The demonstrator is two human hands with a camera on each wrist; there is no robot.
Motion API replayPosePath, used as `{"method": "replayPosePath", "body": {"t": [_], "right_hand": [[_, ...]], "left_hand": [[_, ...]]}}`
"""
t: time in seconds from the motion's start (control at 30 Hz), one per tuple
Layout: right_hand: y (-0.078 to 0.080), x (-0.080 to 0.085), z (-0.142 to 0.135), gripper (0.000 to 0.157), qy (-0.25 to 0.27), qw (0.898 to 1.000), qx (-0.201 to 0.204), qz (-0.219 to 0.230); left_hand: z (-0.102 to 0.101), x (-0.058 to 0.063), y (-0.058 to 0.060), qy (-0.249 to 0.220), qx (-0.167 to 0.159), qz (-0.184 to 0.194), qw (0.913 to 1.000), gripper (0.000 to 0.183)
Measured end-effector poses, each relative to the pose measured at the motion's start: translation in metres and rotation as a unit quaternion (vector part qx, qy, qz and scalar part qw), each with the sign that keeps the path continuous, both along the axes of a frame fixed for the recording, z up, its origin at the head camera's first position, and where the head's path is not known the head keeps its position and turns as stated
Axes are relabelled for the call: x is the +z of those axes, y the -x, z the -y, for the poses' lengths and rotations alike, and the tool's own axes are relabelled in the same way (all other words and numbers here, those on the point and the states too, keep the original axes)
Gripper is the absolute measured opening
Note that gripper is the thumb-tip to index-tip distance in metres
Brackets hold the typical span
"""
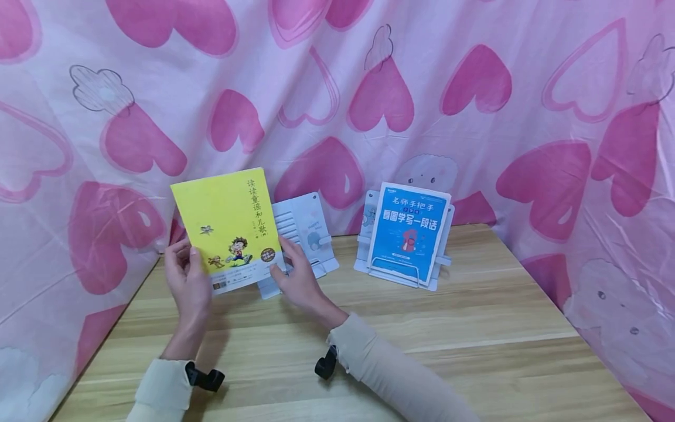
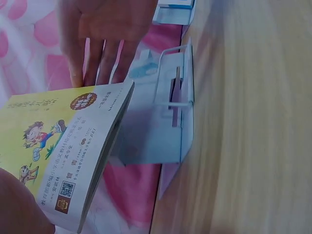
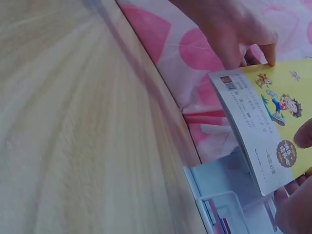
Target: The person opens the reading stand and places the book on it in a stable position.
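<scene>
A yellow children's book point(image 1: 224, 217) with a white lower band and a cartoon child on its cover is held up over the left part of the table, slightly tilted. My left hand point(image 1: 190, 287) grips its left edge, thumb at the front. At the lower right edge my right hand point(image 1: 303, 281) holds it, the thumb by the cover and the fingers partly hidden behind. Just behind the book stands a pale blue bookstand point(image 1: 311, 225), partly covered by it in the head view. The left wrist view shows that stand's wire holder point(image 2: 173, 102) beyond the book's lower edge.
To the right, a blue book point(image 1: 406, 234) leans on a second bookstand point(image 1: 445, 234), behind its wire holder. Both stands are near the back edge of the wooden table point(image 1: 422, 340). A pink curtain with hearts point(image 1: 379, 99) hangs behind and along the sides.
</scene>
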State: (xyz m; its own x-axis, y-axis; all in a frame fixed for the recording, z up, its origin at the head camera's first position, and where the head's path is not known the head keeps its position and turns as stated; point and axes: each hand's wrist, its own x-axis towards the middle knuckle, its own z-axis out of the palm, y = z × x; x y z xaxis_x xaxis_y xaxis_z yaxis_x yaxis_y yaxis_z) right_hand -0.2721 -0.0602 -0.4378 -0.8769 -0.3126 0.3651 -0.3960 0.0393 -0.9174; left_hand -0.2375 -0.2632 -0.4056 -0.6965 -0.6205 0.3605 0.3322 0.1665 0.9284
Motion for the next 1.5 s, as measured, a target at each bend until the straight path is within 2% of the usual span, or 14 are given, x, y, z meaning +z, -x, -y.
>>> {"method": "replayPosePath", "body": {"t": [0.33,0.57,0.83,1.03,1.23,1.5], "right_hand": [[0.014,-0.002,-0.009,0.083,0.020,0.999,-0.027,0.022],[0.023,-0.002,-0.019,0.082,0.014,0.999,-0.044,0.017],[0.037,-0.002,-0.041,0.081,0.004,0.999,-0.050,0.019],[0.045,-0.001,-0.060,0.080,0.001,0.998,-0.038,0.041],[0.056,-0.002,-0.070,0.080,0.018,0.999,-0.033,0.026],[0.062,0.001,-0.075,0.081,0.022,1.000,-0.013,-0.001]], "left_hand": [[-0.025,0.001,0.018,0.004,-0.042,-0.049,0.9979,0.031],[-0.040,0.004,0.030,-0.023,-0.060,-0.087,0.9941,0.032],[-0.056,-0.001,0.038,-0.003,-0.075,-0.084,0.9936,0.030],[-0.061,-0.005,0.042,0.040,-0.074,-0.066,0.9942,0.028],[-0.060,-0.011,0.046,0.077,-0.089,-0.063,0.9911,0.028],[-0.058,-0.014,0.049,0.063,-0.112,-0.070,0.9892,0.031]]}}
